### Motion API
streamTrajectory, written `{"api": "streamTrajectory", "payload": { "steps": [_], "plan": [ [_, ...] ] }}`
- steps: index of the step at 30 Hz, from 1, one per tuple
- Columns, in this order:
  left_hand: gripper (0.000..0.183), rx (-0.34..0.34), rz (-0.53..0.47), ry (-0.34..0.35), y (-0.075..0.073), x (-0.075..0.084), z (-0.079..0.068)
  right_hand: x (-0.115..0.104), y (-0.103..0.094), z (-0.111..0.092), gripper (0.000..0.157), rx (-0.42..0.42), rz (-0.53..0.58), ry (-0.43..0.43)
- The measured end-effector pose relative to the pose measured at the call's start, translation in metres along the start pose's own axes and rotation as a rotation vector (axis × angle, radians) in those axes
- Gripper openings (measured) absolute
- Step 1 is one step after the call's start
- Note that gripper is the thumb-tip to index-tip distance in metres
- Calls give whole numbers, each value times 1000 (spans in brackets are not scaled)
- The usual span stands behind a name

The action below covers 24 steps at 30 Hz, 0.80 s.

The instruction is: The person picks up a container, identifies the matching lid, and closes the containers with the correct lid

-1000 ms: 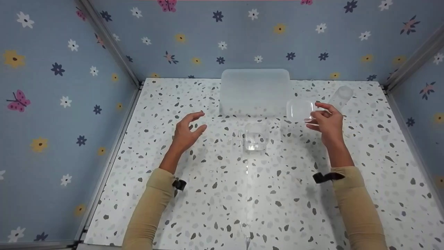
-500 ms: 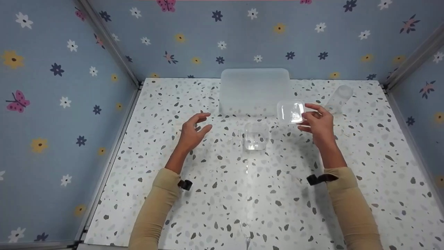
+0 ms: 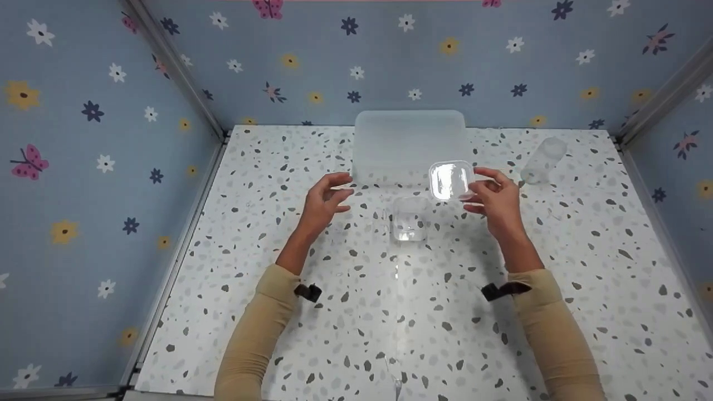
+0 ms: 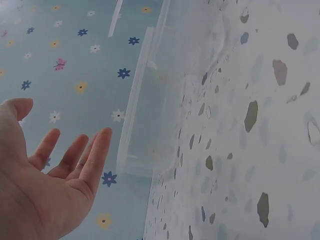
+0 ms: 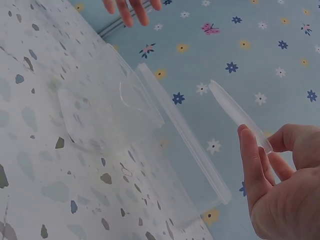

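Observation:
My right hand (image 3: 500, 203) pinches a clear square plastic lid (image 3: 450, 181) by its right edge, thumb on one face and fingers on the other. In the right wrist view the lid (image 5: 232, 110) is seen nearly edge-on, held above the table. Just below and left of it in the head view, a clear square container (image 3: 410, 220) with a handle-like part at its left stands on the table. To the left of this container my left hand (image 3: 326, 200) hovers with relaxed, slightly bent fingers and holds nothing; in the left wrist view the palm (image 4: 45, 195) shows.
Behind the container stands a large translucent box (image 3: 409, 145) against the flowered back wall (image 3: 384, 55). A clear cylindrical cup (image 3: 545, 160) is at the back right. Flowered side panels bound the speckled table (image 3: 345, 334) at left and right.
My right hand has carried the lid leftward, from beside the large box towards the square container. The left hand has moved right and slightly away from me, closer to the container.

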<state>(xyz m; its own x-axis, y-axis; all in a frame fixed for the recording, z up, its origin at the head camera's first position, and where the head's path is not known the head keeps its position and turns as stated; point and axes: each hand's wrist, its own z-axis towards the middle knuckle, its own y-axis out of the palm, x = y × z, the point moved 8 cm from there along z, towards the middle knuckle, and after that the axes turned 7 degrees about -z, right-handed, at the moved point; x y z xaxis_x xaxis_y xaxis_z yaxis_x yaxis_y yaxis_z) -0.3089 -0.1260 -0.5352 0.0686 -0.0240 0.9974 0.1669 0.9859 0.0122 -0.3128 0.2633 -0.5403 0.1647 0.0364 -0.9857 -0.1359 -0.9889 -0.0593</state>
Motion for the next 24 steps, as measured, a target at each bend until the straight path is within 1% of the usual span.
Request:
{"api": "streamTrajectory", "payload": {
  "steps": [2, 5, 11, 19, 24],
  "plan": [
    [46, 0, -40, -12, 4, 0, 1, 1, 4, -2, 37, -6, -17, -5],
    [47, -9, -65, -34, 10, -2, 3, 1, 11, -4, 38, -13, -48, -13],
    [49, -36, -55, -88, 23, -6, 5, 2, 24, -8, 39, -28, -60, -26],
    [48, -24, -20, -148, 39, -11, 9, 5, 40, -12, 41, -62, -54, -21],
    [44, -32, -22, -175, 51, -14, 13, 4, 49, -15, 39, -89, 6, -19]
  ]
}}
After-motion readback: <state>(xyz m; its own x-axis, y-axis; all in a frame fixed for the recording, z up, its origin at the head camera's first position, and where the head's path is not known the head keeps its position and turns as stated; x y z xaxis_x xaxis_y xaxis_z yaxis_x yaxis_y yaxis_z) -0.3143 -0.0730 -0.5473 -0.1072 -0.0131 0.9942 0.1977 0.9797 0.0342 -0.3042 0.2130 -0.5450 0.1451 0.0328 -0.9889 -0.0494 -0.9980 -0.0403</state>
